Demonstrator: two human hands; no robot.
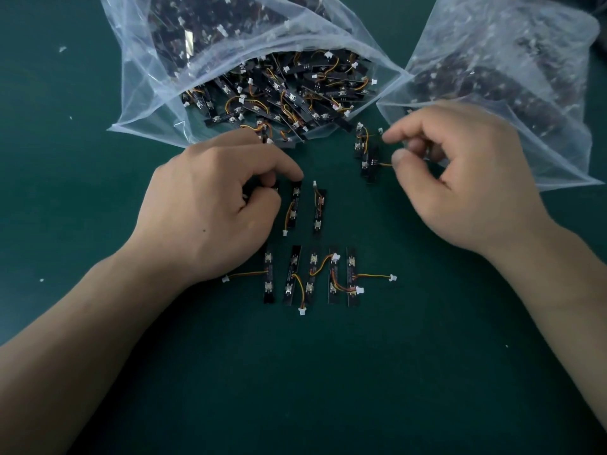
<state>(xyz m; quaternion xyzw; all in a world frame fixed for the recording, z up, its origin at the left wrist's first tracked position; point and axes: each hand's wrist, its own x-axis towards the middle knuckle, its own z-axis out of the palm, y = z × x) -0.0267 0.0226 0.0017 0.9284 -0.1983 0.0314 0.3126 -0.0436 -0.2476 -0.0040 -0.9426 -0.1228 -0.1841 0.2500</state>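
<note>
Circuit strips point(268, 290) laid in two rows on green mat point(328, 389), near open bag point(147, 93).
Mostly hidden strip point(275, 186) pinched in curled left hand point(210, 218) beside upper row; orange wire point(386, 164) of loose pair point(366, 156) pinched by right hand point(460, 188).

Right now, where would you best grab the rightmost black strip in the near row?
Probably by its wire, from the right side: the strip lies flat with a neighbour tight on its left, while the wire juts free toward the white plug.
</note>
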